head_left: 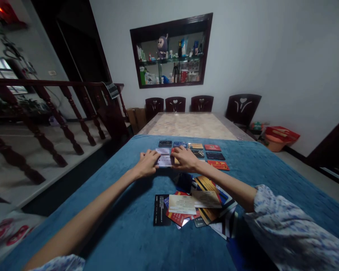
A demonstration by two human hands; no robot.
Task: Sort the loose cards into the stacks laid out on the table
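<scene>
Both of my hands reach forward over a blue cloth [124, 226] on the table. My left hand [147, 162] and my right hand [185, 159] rest on a white card [164, 161], fingers curled down onto its two ends. Around it lie cards set out in rows: a dark card [165, 143], a blue card [180, 144], a tan card [196, 146], and red cards [213, 148] [218, 165]. Closer to me sits a loose heap of cards [194, 209], overlapping each other.
Beyond the cloth the bare marble tabletop [190, 126] runs to several dark chairs [175, 104]. A wall niche with shelves [171, 52] hangs behind. A wooden stair railing [59, 113] stands at the left, and a red basin [281, 135] at the right.
</scene>
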